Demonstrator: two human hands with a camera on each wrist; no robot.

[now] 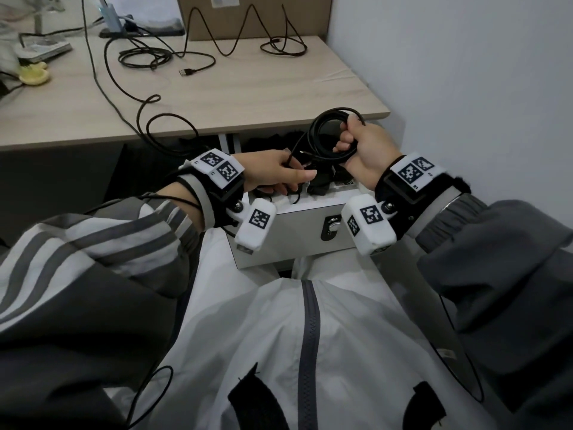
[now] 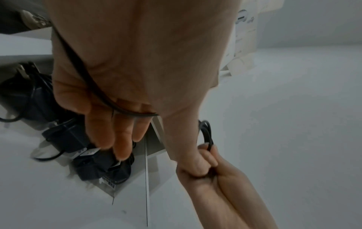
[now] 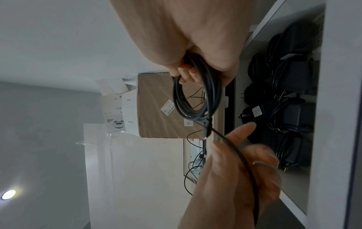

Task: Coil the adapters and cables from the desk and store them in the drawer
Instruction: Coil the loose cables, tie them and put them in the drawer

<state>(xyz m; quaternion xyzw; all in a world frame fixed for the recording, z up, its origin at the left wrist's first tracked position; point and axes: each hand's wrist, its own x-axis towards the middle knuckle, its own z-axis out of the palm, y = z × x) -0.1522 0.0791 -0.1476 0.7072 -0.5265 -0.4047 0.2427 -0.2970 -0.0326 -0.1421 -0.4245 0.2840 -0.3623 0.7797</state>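
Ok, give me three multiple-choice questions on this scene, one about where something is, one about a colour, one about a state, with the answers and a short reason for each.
1. Where is the coiled cable?
A. flat on the desk
B. held above the open drawer
C. on the floor

2. What colour are the adapters in the drawer?
A. black
B. white
C. yellow

3. How does the left hand stand?
A. a closed fist holding nothing
B. flat on the desk
C. fingers extended, the cable's loose end running across the palm

Answers: B, the right hand grips the coil over the drawer; A, the right wrist view shows them all black; C, the left wrist view shows the strand crossing the palm below straight fingers.
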